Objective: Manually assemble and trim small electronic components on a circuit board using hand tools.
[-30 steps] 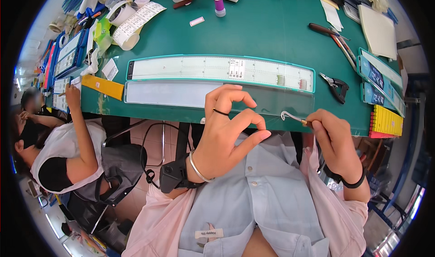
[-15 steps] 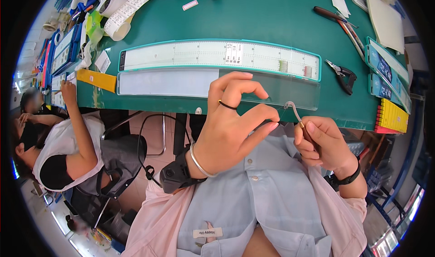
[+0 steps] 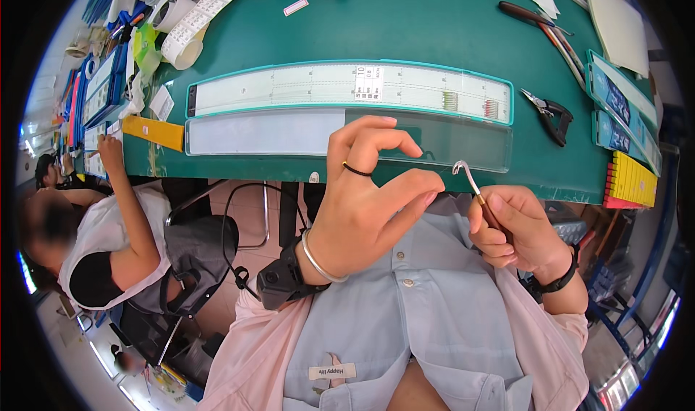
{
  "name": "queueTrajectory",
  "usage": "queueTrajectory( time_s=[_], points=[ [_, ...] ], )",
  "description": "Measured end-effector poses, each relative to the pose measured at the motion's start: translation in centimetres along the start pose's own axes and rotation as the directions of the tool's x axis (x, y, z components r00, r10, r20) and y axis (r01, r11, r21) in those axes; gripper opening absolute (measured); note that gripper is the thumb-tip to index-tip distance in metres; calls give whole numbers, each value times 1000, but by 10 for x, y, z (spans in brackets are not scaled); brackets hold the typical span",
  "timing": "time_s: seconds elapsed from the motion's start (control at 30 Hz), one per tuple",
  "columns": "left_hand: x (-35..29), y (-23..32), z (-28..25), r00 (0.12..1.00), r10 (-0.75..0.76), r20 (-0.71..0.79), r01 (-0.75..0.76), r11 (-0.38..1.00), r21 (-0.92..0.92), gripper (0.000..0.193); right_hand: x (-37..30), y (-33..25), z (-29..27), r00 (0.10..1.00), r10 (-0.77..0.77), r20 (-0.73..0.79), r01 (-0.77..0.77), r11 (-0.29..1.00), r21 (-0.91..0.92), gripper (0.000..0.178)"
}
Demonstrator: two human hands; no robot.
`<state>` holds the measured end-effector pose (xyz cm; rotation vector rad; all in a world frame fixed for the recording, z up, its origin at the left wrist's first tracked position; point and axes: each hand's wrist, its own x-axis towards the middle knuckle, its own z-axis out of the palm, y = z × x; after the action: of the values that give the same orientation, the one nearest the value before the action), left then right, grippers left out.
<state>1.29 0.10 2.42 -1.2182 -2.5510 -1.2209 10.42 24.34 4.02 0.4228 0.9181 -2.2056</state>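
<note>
My right hand [image 3: 523, 226] is closed round the brown handle of a small hooked tool [image 3: 473, 185], whose bent metal tip curls toward my left hand. Thumb and index finger of my left hand [image 3: 373, 201] are pinched together just left of that tip, with the other fingers raised and curled. Whatever lies in the pinch is too fine to make out. Beyond both hands lies a long, narrow teal-rimmed case [image 3: 282, 96], opened flat, with a marked white insert and small green and red rows at its right end. Its clear lid [image 3: 264, 132] lies on the near side.
Black-handled pliers [image 3: 556, 121] and a brown-handled tool [image 3: 521, 10] lie to the right, near stacked teal cases [image 3: 624, 114] and a yellow pack [image 3: 628, 181]. Label rolls [image 3: 184, 49] and a yellow strip [image 3: 153, 132] are at left. A co-worker [image 3: 119, 244] sits at far left.
The hooked tool has turned slightly, so its tip shows as a clearer metal hook. Both hands stay nearly in place. The co-worker's head has shifted, and the whole view has moved a little.
</note>
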Motion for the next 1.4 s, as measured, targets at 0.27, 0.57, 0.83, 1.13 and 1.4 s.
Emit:
queueTrajectory(
  time_s=[0.27,0.57,0.83,1.13,1.4],
  points=[
    [-2,0,2,1000,-17,-8,17,1000,-3,21,0,4,0,1000,-9,7,9,1000,-9,41],
    [0,-2,2,1000,-31,1,31,990,-134,27,-4,8,2,997,-79,-13,74,969,-237,38],
    [9,8,-4,987,-145,-66,104,899,-426,23,-14,9,11,985,-171,28,151,768,-623,27],
    [6,9,3,1000,9,-5,-10,929,-371,21,-17,14,19,850,-501,166,204,22,-979,7],
    [3,7,-1,999,-7,43,21,941,-337,16,-16,17,20,807,-542,233,222,-88,-971,11]
  ],
)
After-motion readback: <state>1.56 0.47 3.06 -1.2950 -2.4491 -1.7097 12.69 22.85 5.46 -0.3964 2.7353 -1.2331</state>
